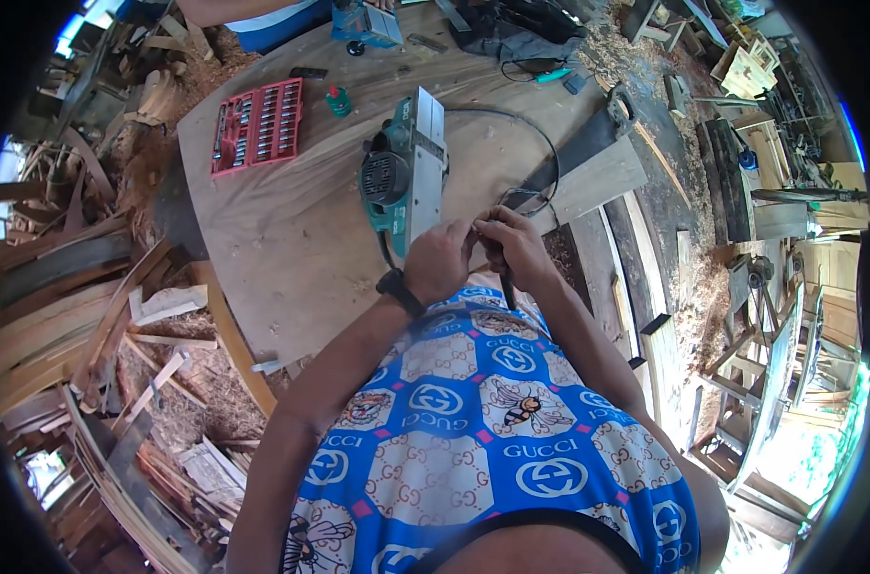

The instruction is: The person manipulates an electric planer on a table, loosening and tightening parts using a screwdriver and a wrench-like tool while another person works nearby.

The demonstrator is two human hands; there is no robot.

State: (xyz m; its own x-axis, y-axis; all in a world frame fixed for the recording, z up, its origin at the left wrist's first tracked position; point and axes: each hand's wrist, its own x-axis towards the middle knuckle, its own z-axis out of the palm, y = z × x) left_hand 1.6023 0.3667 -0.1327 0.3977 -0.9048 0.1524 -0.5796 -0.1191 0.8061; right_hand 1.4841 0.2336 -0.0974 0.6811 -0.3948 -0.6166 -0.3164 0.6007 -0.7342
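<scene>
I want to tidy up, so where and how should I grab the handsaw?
Probably by the handle, coming from the far right: that end looks looped for fingers, while the dark blade slants away from it, back toward you.

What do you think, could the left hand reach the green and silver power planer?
Probably yes: the left hand looks close beside the planer, nothing seen between them, though it's against the right hand.

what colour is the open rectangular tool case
The case is red, clearest in the head view.
</scene>
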